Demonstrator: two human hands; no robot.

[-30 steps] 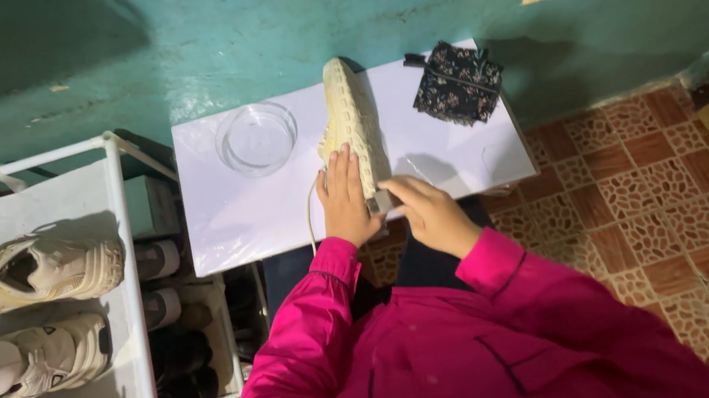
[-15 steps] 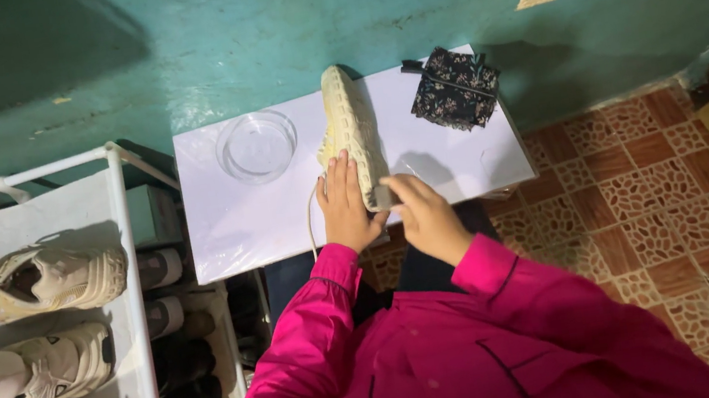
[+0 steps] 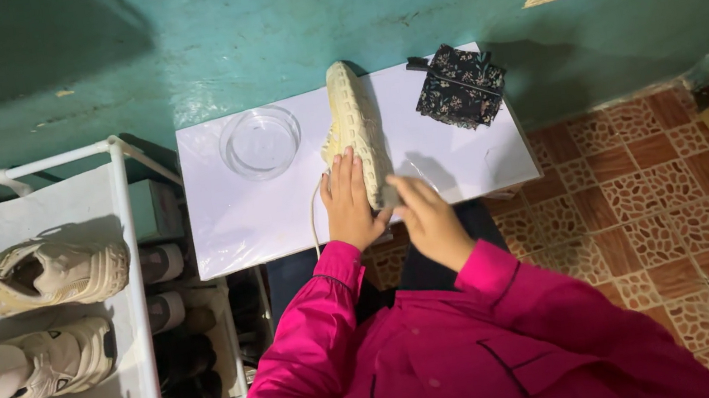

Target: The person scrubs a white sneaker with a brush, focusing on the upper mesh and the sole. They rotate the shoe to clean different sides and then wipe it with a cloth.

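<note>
A cream sneaker (image 3: 355, 121) lies on its side on a small white table (image 3: 239, 223), sole turned up. My left hand (image 3: 348, 204) rests flat against the shoe's near end, holding it. My right hand (image 3: 425, 217) sits at the heel end with fingers curled; a thin clear sheet or wipe seems to be under it, but I cannot tell for sure. A pale lace trails off the table edge beside my left wrist. Both sleeves are bright pink.
A clear glass bowl (image 3: 260, 141) stands left of the shoe. A dark floral pouch (image 3: 460, 85) lies at the table's far right. A white shoe rack (image 3: 133, 283) with several pale sneakers (image 3: 45, 274) is on the left. Teal wall behind, patterned brown tiles on the right.
My right hand has shifted slightly along the heel end of the shoe. The left hand and the shoe stay where they were.
</note>
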